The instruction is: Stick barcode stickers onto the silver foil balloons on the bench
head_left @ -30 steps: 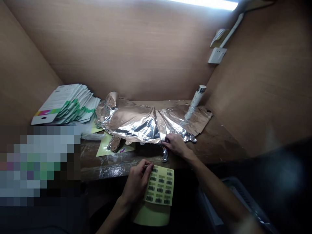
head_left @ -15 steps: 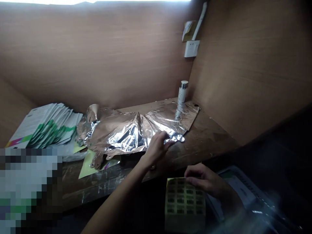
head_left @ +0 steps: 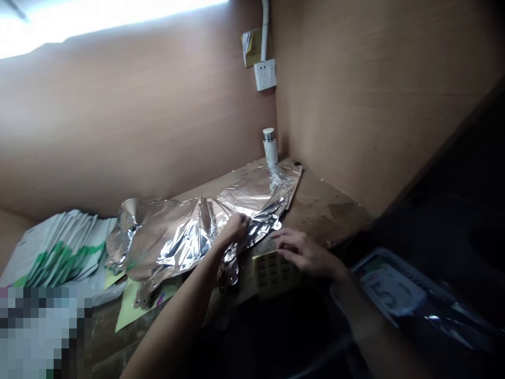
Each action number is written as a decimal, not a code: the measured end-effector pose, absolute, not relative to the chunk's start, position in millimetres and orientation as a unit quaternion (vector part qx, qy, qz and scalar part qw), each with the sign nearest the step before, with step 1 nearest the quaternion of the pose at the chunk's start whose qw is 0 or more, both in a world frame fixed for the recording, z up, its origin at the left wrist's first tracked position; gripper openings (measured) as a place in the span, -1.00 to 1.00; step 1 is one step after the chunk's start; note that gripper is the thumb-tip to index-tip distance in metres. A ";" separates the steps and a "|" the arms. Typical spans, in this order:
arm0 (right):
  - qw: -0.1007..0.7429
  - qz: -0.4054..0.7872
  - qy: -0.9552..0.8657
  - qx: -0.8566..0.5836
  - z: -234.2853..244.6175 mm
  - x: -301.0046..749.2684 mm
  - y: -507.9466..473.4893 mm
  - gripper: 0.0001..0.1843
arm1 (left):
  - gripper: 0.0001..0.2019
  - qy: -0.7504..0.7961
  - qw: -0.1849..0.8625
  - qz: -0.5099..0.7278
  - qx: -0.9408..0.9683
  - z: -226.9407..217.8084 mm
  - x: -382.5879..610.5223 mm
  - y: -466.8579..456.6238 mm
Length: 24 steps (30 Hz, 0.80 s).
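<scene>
- The view looks down from head height into the corner of a booth with wood-panel walls, over a wooden bench (head_left: 327,210) that runs away from the person.
- A flat, crinkled foil balloon (head_left: 177,237) lies across the bench, silver with a coppery sheen. Its long body stretches from the stack on the left toward the corner.
- The left hand (head_left: 235,229) reaches in from the lower left and sits on the near edge of the balloon. Its fingers curl down into the foil, and it cannot be told whether they have a firm pinch. A crumpled foil tab (head_left: 231,268) hangs just below the hand.
- The right hand (head_left: 310,255) comes in from the lower right, open, with its fingers spread. They rest on the top edge of a yellow label sheet (head_left: 274,273) printed with rows of black barcodes, without visibly gripping it.
- The label sheet lies at the bench edge, just beside the balloon.
- A pale yellow backing sheet (head_left: 142,302) lies partly under the balloon.
- To the left is a fanned stack of white-and-green cards (head_left: 63,250).
- A white bottle (head_left: 270,147) stands upright in the corner, just behind the foil.
- Above it, a wall socket (head_left: 265,75) is mounted on the panel.
- At lower right, a card in clear plastic (head_left: 390,288) shows a large printed number.
</scene>
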State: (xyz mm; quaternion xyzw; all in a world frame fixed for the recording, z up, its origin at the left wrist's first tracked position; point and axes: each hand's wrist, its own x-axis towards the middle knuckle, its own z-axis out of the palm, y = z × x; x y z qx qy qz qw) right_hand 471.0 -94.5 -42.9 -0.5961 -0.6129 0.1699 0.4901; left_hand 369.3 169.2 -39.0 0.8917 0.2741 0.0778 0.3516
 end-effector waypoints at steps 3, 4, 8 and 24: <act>0.425 0.086 -0.674 -0.598 -48.8 478.1 -53.9 -0.90 | -0.60 0.295 0.422 0.072 0.854 -32.5 364.5 179.5; 0.405 0.071 -0.686 -0.600 -51.8 479.9 -42.1 -0.89 | -0.58 0.301 0.446 0.073 0.839 -29.7 362.1 182.7; 0.345 0.025 -0.714 -0.609 -57.6 482.1 -8.3 -0.87 | -0.52 0.311 0.518 0.107 0.790 -18.4 349.9 187.6; 0.321 0.089 -0.754 -0.566 -36.5 469.0 -3.6 -0.85 | -0.71 0.372 0.402 0.257 0.796 22.5 358.2 202.5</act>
